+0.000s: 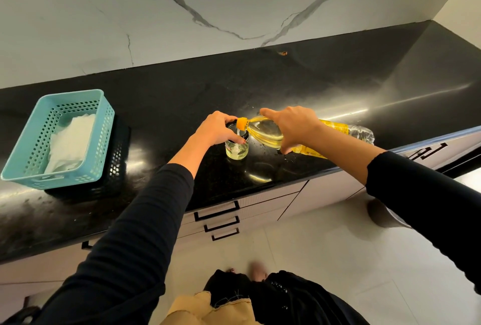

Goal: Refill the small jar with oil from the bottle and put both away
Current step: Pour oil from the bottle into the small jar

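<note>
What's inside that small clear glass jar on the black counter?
The small clear glass jar holds a shallow layer of pale yellow oil, with a thin stream falling in from the tilted clear plastic bottle. The left hand grips the jar's top, hiding some of the rim.

Glossy black stone counter point(182, 95), clear glass jar point(236, 151), clear plastic bottle point(265, 129), perforated plastic basket point(104, 126).

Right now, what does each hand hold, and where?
The left hand grips the small jar around its top; the right hand holds the oil bottle by its body.
</note>
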